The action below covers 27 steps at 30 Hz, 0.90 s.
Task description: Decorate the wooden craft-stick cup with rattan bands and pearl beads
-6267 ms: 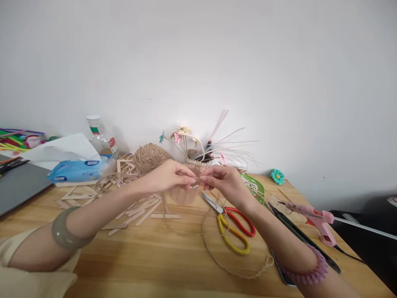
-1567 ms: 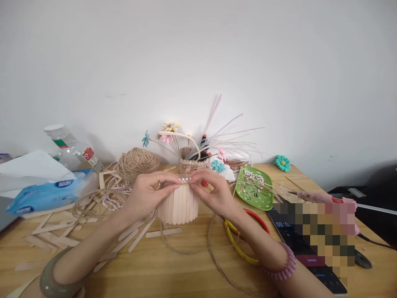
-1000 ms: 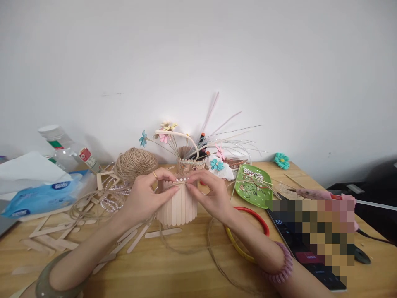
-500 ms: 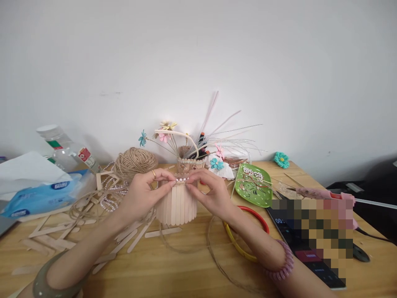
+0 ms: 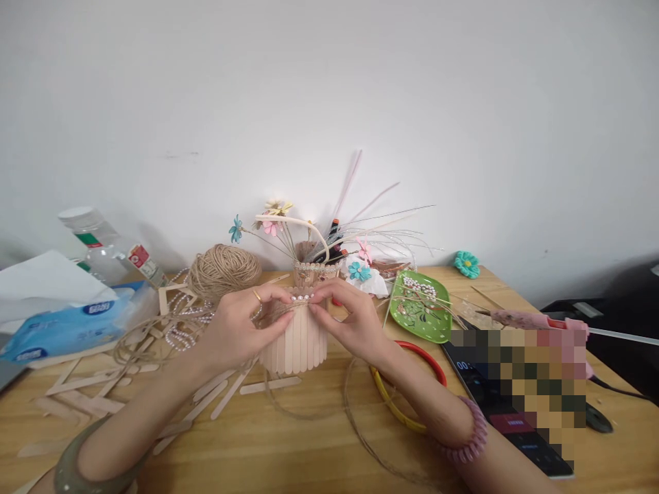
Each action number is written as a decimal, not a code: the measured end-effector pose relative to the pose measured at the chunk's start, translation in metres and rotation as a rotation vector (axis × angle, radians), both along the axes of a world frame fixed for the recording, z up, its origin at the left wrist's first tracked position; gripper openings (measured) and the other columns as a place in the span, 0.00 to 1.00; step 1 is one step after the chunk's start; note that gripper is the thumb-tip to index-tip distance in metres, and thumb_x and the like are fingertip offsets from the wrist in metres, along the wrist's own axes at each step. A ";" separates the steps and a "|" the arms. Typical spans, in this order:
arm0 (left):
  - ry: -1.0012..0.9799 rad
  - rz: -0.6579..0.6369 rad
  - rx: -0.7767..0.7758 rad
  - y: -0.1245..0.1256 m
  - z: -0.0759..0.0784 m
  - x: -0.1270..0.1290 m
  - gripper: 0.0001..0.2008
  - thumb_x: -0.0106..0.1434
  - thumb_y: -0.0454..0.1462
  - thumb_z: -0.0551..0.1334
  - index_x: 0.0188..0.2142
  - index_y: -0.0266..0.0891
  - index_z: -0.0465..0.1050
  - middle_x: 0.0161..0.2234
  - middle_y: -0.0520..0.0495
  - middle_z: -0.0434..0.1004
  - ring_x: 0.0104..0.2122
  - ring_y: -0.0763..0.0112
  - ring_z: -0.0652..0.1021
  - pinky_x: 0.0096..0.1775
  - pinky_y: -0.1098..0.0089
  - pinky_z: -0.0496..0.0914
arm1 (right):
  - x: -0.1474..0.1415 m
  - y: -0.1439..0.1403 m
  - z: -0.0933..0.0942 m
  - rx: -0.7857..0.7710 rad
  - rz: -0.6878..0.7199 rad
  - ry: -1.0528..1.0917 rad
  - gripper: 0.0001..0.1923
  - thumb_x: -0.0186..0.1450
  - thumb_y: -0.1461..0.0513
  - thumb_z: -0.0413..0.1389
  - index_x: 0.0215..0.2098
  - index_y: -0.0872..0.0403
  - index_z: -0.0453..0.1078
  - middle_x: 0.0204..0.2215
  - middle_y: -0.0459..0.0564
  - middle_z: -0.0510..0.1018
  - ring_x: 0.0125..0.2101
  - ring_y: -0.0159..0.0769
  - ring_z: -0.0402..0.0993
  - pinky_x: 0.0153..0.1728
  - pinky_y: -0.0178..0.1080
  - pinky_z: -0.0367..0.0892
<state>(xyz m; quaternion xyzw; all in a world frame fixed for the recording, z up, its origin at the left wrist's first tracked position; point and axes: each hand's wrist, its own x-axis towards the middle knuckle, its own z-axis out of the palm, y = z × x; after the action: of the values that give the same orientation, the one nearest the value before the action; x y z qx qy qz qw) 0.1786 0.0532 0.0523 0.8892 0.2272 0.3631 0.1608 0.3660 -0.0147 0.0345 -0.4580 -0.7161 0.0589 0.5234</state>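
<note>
"Wooden counter (image 5: 221, 460), white wall (image 5: 309, 82). Stick cup (image 5: 296, 346)?"
"Near seven o'clock, upright, sticks vertical. Left hand (image 5: 241, 326) and right hand (image 5: 355, 321) touch its beaded band; whether either grip is closed, I can't tell. Phone (image 5: 497, 405), four o'clock, reads '00'."

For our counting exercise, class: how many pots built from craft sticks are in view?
2: the near pot, its rim between the left hand and right hand; the rear pot behind it, partly hidden.

The phone (image 5: 494, 401) near the right edge of the table (image 5: 288, 446) shows "00:" on its screen; print on the blue packet (image 5: 66, 326) and bottle label (image 5: 140, 258) is unreadable.
</note>
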 end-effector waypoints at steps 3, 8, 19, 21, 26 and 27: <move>-0.011 -0.056 0.076 0.004 -0.001 -0.002 0.05 0.58 0.33 0.60 0.36 0.40 0.71 0.33 0.50 0.80 0.32 0.72 0.79 0.34 0.74 0.71 | 0.001 0.000 0.002 -0.003 0.021 -0.023 0.02 0.62 0.66 0.54 0.32 0.53 0.68 0.33 0.49 0.76 0.37 0.34 0.73 0.40 0.39 0.68; -0.060 -0.191 0.107 0.010 -0.002 -0.005 0.10 0.58 0.30 0.61 0.39 0.42 0.72 0.37 0.49 0.81 0.38 0.71 0.79 0.42 0.72 0.72 | 0.005 0.000 0.005 0.003 0.057 -0.053 0.02 0.62 0.66 0.55 0.33 0.52 0.69 0.33 0.49 0.77 0.37 0.34 0.73 0.39 0.39 0.69; -0.053 -0.155 -0.098 0.016 0.002 -0.008 0.03 0.57 0.35 0.63 0.32 0.41 0.76 0.32 0.49 0.82 0.33 0.68 0.80 0.38 0.71 0.74 | 0.010 0.003 -0.001 -0.035 0.132 0.023 0.02 0.62 0.65 0.56 0.33 0.52 0.69 0.32 0.48 0.77 0.35 0.34 0.73 0.37 0.38 0.70; -0.035 -0.175 -0.168 0.017 0.003 -0.009 0.03 0.57 0.35 0.62 0.32 0.41 0.76 0.32 0.49 0.82 0.33 0.68 0.80 0.43 0.67 0.74 | 0.011 0.004 -0.001 -0.063 0.156 0.053 0.01 0.62 0.65 0.56 0.32 0.52 0.69 0.33 0.49 0.77 0.36 0.34 0.73 0.38 0.38 0.69; 0.018 -0.150 -0.345 0.020 0.004 -0.011 0.05 0.57 0.39 0.63 0.30 0.41 0.76 0.32 0.49 0.81 0.40 0.64 0.78 0.54 0.56 0.65 | 0.012 0.004 0.002 -0.149 0.221 0.131 0.02 0.62 0.65 0.57 0.30 0.54 0.69 0.32 0.49 0.76 0.36 0.33 0.73 0.40 0.38 0.68; 0.031 -0.141 -0.391 0.021 0.004 -0.011 0.06 0.57 0.40 0.63 0.29 0.41 0.76 0.32 0.48 0.81 0.41 0.62 0.78 0.52 0.56 0.67 | 0.012 0.004 0.002 -0.168 0.227 0.140 0.02 0.61 0.65 0.57 0.30 0.54 0.69 0.32 0.49 0.76 0.36 0.33 0.73 0.40 0.38 0.68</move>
<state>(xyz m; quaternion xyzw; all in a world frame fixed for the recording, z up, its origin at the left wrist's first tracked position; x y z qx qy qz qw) 0.1671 0.0742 0.0560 0.8602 0.2330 0.2863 0.3518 0.3779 -0.0103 0.0368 -0.4108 -0.7177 0.2092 0.5219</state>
